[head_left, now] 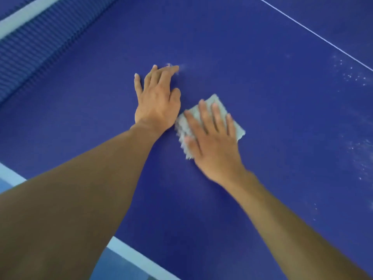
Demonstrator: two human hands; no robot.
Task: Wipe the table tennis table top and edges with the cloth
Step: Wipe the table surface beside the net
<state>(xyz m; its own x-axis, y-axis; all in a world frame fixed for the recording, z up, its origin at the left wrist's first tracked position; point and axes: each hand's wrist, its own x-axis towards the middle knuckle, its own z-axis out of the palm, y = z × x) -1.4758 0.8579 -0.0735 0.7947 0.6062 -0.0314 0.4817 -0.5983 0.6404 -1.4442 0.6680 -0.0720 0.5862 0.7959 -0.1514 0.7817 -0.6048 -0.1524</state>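
A deep blue, smooth-topped table tennis bench fills nearly the whole view. The pale grey, fringed-edge wiping cloth lies folded on the bench top, near the middle of the view, well away from any edge.

The right hand lies palm-down on the cloth. Its fingers are straight and spread, pressing the fabric flat against the surface rather than gripping it. The cloth shows beyond the fingertips and on both sides of the hand.

The left hand rests flat on the bare bench just beside the cloth, on its left – the heel of the hand sits very close to the cloth's near corner, though contact cannot be made out. Its fingers are extended and hold nothing. A small white wisp of fluff sits at their tips.

Both bare forearms reach in from the bottom of the view.

At upper left runs the dark blue mesh net with its white top band. A thin white centre line crosses the upper right corner. A broad white edge stripe marks the bench border at lower left. White dust specks are scattered over the surface to the right – well apart from the cloth.
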